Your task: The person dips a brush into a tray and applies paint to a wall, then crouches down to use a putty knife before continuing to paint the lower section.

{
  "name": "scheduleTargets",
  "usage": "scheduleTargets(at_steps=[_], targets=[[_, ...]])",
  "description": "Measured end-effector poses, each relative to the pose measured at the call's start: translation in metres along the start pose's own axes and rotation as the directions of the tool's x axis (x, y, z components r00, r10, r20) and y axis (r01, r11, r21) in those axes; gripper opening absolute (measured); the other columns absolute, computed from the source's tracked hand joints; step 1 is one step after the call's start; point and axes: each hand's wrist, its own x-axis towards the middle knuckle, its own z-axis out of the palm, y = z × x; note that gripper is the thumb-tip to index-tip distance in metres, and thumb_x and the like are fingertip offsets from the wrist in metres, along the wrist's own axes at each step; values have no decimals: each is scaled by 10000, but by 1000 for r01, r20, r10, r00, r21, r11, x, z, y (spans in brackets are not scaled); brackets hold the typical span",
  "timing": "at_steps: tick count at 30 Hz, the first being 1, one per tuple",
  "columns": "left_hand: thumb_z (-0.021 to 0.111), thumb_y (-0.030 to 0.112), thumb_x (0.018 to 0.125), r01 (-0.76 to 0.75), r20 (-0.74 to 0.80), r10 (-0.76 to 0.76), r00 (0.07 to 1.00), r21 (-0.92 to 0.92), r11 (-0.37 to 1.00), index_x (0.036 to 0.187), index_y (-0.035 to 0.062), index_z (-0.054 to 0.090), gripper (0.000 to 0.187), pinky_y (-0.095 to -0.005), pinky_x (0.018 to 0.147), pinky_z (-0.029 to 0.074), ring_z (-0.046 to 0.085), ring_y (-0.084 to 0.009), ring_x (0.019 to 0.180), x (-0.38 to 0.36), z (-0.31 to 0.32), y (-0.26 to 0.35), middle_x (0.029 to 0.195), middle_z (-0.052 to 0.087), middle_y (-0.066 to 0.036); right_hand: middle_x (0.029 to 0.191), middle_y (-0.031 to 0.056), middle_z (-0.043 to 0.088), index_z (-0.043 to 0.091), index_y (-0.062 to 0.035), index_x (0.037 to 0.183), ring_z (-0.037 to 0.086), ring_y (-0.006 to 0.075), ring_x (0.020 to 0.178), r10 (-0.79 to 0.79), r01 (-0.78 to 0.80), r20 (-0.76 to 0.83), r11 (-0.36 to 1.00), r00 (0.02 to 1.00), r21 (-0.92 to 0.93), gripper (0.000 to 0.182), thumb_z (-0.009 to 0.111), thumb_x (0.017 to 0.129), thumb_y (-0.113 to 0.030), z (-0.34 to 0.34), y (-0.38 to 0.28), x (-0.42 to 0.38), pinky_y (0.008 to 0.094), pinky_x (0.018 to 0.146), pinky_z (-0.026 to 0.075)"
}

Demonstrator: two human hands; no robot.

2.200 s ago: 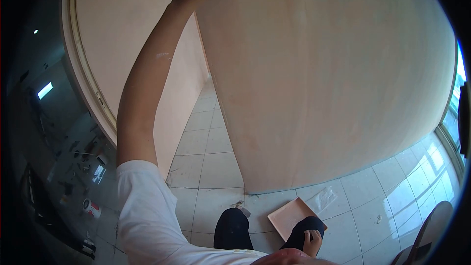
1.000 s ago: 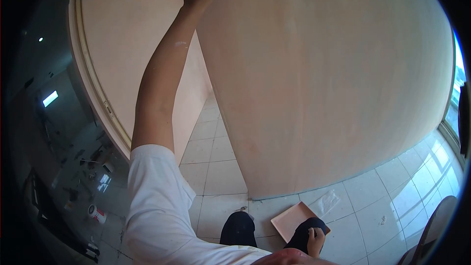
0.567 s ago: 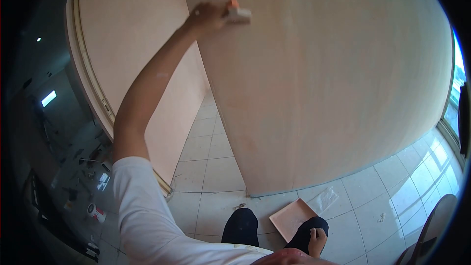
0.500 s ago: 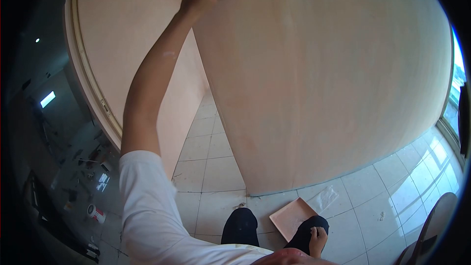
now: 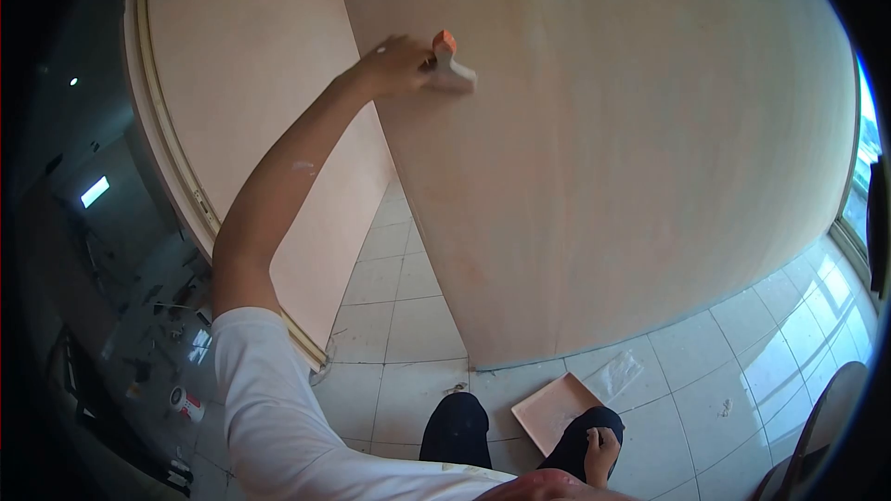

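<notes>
My left hand grips a wide paintbrush with an orange-tipped handle, its pale, slightly blurred head against the peach-coloured wall. The brush is near the wall's left edge. Down by my right knee, my right hand rests with its fingers curled in, and nothing shows in them. Beside that knee on the floor sits a shallow square tray, coated inside with the same peach colour. My knee hides part of the tray.
A clear plastic sheet lies on the tiled floor beyond the tray. To the left, a door frame edges another peach wall. A white and red bucket stands in the dim room. A window is far right.
My left hand has come down the wall with the paintbrush and a little to the right. My right hand and the tray have stayed in place.
</notes>
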Motion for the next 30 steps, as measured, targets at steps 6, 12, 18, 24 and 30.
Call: scheduleTargets(at_steps=[6,12,18,24,30], targets=[[593,75,872,183,-849,77,523,200,963,1049,89,648,186,-451,760,539,681,-361,863,59,-44,-40,899,709,-129,767,168,672,696,31,804,663,317,717,-6,6,1,999,1000,-38,149,666,860,-103,9,2,3,390,676,508],[638,166,912,-192,-422,231,877,135,972,1021,74,658,144,-445,707,547,684,-361,829,29,-2,-10,894,694,-153,766,172,670,691,30,796,663,323,716,20,-20,-16,1000,1000,-9,149,667,858,-104,13,2,-1,395,672,505],[725,414,887,245,390,-72,918,-414,877,955,16,673,406,-397,731,513,627,-290,711,10,-10,28,814,669,-127,770,173,670,694,27,800,663,327,717,1,-1,13,1000,1000,-1,161,662,861,-118,13,-9,0,395,670,503],[719,297,894,28,-837,95,539,131,991,1069,72,667,290,-422,791,537,690,-336,855,74,-43,-25,916,716,-135,757,174,667,695,28,801,665,325,713,-13,13,11,1000,1000,21,165,663,860,-122,22,-4,3,399,667,504],[674,268,926,136,-420,-69,905,132,982,1143,68,631,299,-439,787,542,690,-349,873,73,-45,-11,932,713,-150,738,167,659,688,30,790,653,321,690,-1,3,-26,998,1000,63,168,657,862,-118,21,-5,-2,399,653,495]])
